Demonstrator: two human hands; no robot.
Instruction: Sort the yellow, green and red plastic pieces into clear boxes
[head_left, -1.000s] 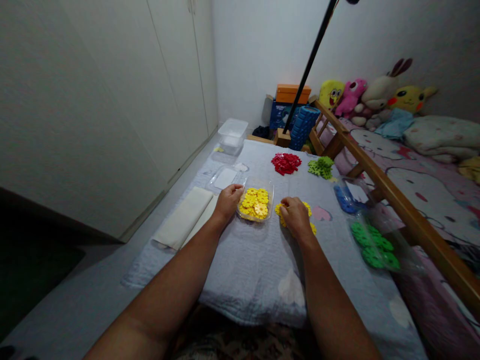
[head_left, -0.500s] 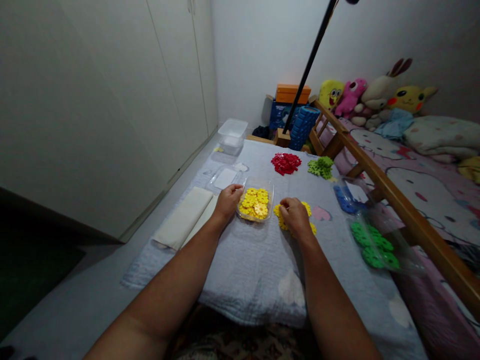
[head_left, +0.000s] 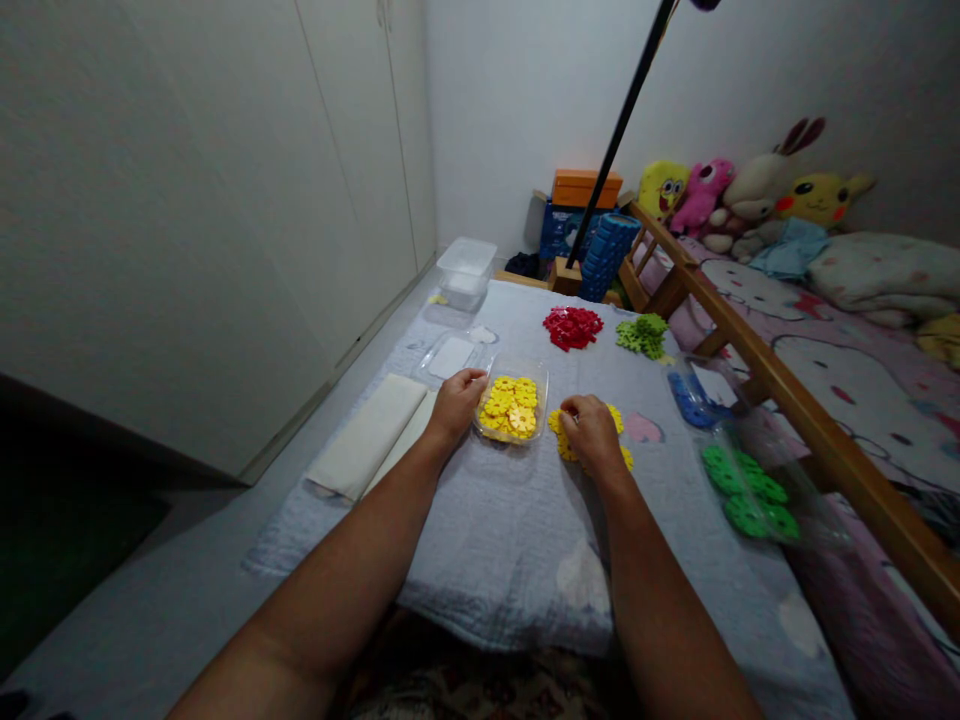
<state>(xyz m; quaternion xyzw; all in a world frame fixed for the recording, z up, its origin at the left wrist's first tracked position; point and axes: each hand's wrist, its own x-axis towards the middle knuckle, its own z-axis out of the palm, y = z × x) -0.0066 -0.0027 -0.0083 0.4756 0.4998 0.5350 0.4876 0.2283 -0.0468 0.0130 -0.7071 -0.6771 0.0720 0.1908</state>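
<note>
A clear plastic container (head_left: 510,438) holding several yellow flower-shaped pieces (head_left: 511,402) rests on the cloth-covered table. My left hand (head_left: 459,402) grips its left edge, thumb and fingers closed at the rim. To the right of the container, my right hand (head_left: 589,428) is over a loose pile of the same yellow flower pieces (head_left: 615,415). Its fingers are pinched together on one yellow flower piece, mostly hidden beneath them. The palm covers the middle of the pile.
Red pieces (head_left: 573,327) and light green pieces (head_left: 643,335) lie in piles farther back. Along the right edge stand clear containers of blue pieces (head_left: 694,400) and green pieces (head_left: 750,490). A clear lid (head_left: 450,357), folded cloth (head_left: 369,435) and stacked containers (head_left: 466,265) are left.
</note>
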